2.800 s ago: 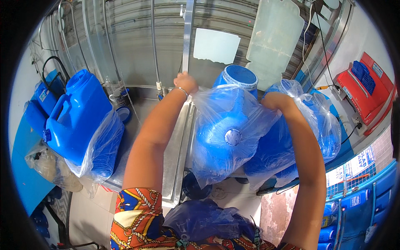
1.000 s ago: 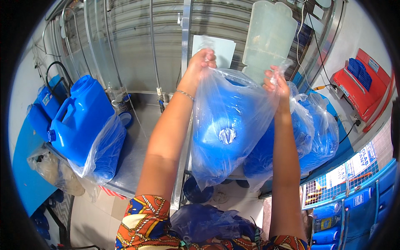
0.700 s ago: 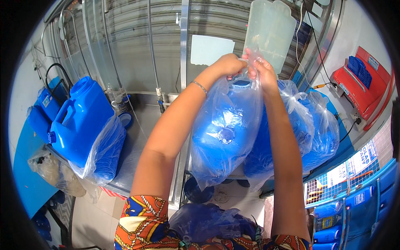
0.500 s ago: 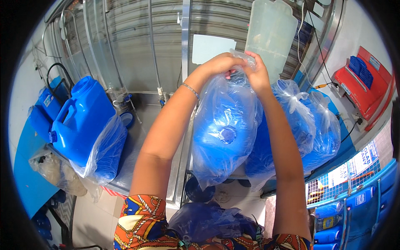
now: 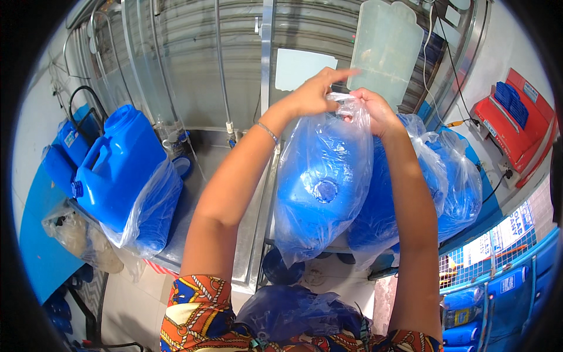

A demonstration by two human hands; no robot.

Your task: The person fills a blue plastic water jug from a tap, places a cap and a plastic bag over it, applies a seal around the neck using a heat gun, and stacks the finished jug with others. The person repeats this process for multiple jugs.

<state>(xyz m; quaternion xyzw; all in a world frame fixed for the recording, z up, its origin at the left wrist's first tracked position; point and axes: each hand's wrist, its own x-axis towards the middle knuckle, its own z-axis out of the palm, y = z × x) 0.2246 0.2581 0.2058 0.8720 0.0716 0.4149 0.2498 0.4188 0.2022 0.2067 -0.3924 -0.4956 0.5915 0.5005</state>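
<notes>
across the far side, a ribbed shutter [image 5: 311,23] behind glass. nearer and running left, a steel counter [image 5: 193,193] beneath hanging pipes [image 5: 218,64], probably placed to catch drips. at near right, a blue rack [image 5: 486,311] with more blue containers.

at centre, right of the counter: the jug [image 5: 322,161], blue, inside a clear bag [image 5: 293,229], top hidden under gathered plastic. just to its right, wrapped jugs [image 5: 460,188] with knotted necks, seemingly grouped close to save room. on the left, apart from these, another large jug [image 5: 120,182], with film [image 5: 155,199] only around the lower part, mouth uncovered. farther right, a red box [image 5: 510,138] against the wall.

right hand [image 5: 378,111] closed around the bunched neck of the bag, likely to keep it snug over the top. left hand [image 5: 319,94] just across from it, index finger stretched out to the right, thumb at the plastic; cannot tell whether gripping. on the near face of the jug, a round cap [image 5: 325,190].

in print: big blue letters on a white board [image 5: 501,234] at right; a pale label [image 5: 531,89] on the red box; a small sticker [image 5: 70,138] at far left, too small to read.
</notes>
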